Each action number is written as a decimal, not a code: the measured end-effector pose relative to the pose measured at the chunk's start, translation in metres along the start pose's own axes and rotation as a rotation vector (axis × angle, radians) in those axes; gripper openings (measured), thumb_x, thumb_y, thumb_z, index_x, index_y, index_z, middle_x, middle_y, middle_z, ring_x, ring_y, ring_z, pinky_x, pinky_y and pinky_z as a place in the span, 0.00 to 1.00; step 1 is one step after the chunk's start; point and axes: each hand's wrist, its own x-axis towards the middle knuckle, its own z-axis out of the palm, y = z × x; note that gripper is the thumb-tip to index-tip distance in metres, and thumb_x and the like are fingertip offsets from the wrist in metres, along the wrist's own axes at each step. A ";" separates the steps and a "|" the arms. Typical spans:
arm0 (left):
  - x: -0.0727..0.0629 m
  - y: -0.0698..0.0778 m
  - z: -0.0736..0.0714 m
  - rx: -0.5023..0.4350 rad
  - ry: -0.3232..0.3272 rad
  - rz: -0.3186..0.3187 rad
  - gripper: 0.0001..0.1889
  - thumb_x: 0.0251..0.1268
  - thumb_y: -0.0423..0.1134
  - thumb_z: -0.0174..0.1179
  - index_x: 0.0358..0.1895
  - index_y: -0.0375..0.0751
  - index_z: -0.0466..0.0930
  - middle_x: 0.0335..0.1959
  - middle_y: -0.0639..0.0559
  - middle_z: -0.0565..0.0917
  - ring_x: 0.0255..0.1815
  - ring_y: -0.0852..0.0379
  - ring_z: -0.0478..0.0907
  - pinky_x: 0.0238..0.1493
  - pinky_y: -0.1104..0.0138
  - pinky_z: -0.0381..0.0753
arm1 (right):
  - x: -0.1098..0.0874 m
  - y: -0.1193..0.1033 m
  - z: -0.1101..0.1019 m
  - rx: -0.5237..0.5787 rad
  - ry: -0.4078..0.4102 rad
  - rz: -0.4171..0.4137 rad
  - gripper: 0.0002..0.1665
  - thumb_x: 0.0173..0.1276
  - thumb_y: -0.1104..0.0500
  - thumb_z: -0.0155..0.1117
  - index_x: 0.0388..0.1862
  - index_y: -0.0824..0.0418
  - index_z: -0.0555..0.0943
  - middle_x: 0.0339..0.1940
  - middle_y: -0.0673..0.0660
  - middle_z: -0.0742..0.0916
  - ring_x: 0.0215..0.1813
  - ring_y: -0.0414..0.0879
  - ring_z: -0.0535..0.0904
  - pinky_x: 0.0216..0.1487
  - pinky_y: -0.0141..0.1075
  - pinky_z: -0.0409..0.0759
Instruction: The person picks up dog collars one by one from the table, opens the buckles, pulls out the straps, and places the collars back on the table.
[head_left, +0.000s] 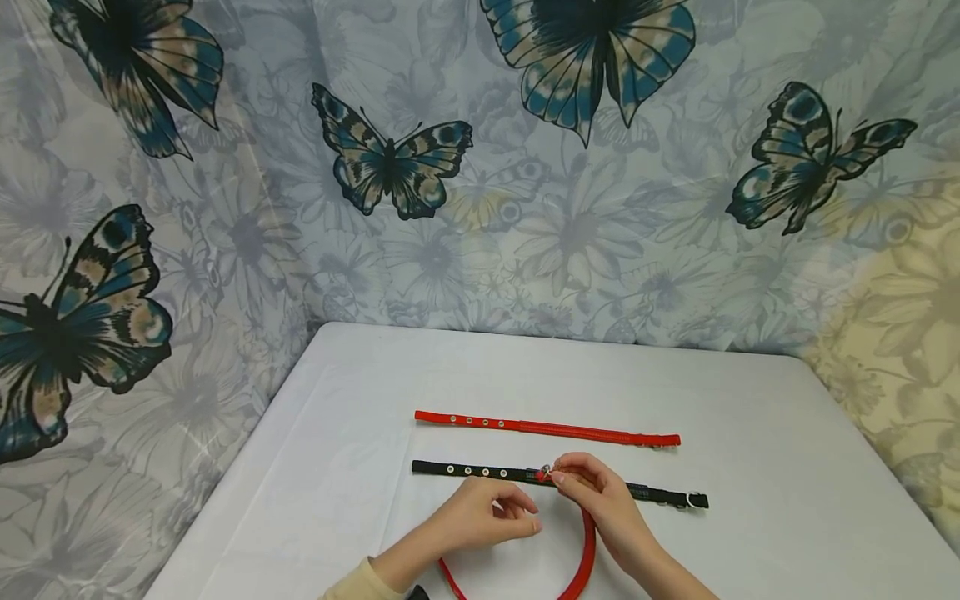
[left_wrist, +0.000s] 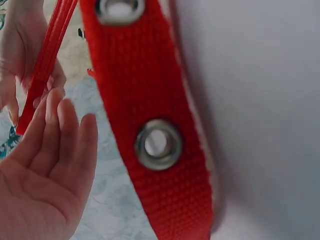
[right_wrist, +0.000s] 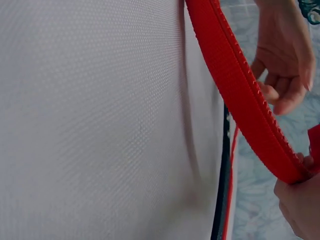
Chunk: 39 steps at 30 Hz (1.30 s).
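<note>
Between the thumb and fingers of my right hand [head_left: 600, 500] is one end of a red collar [head_left: 587, 542], with a small metal fitting [head_left: 546, 472] at the fingertips. The strap curves down in a loop toward the near side. Close in front of the left wrist camera runs a red strap with metal eyelets [left_wrist: 159, 144]. My left hand [head_left: 487, 512] is just left of the right one, its fingers relaxed with nothing held. The right wrist view shows the right hand [right_wrist: 300, 205] gripping the strap and the left hand [right_wrist: 282, 60] apart from it.
Behind the hands, a black collar [head_left: 431, 467] lies across the white table [head_left: 337, 400], partly covered by the right hand. Farther back lies another red collar [head_left: 555, 428], roughly parallel to it. A butterfly-patterned cloth [head_left: 450, 267] rises beyond the table's far edge.
</note>
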 end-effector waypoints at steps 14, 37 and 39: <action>-0.029 0.005 -0.008 0.433 -0.376 0.097 0.14 0.53 0.54 0.72 0.40 0.54 0.87 0.29 0.73 0.78 0.31 0.78 0.72 0.33 0.84 0.69 | -0.002 -0.008 -0.015 -0.042 -0.015 -0.094 0.26 0.64 0.57 0.70 0.58 0.67 0.78 0.53 0.58 0.84 0.52 0.44 0.81 0.52 0.33 0.79; -0.057 -0.003 -0.057 0.763 -0.038 0.159 0.07 0.57 0.36 0.68 0.30 0.55 0.83 0.21 0.70 0.79 0.19 0.72 0.67 0.23 0.75 0.65 | -0.007 -0.014 -0.072 -0.238 0.042 -0.246 0.24 0.68 0.54 0.67 0.58 0.64 0.77 0.49 0.51 0.85 0.50 0.41 0.81 0.49 0.28 0.79; -0.058 -0.006 -0.061 0.757 0.028 0.199 0.05 0.57 0.37 0.69 0.32 0.55 0.86 0.24 0.68 0.82 0.22 0.72 0.72 0.24 0.75 0.68 | -0.010 -0.015 -0.079 -0.339 0.049 -0.294 0.22 0.67 0.54 0.67 0.57 0.61 0.79 0.48 0.51 0.85 0.49 0.39 0.80 0.49 0.27 0.79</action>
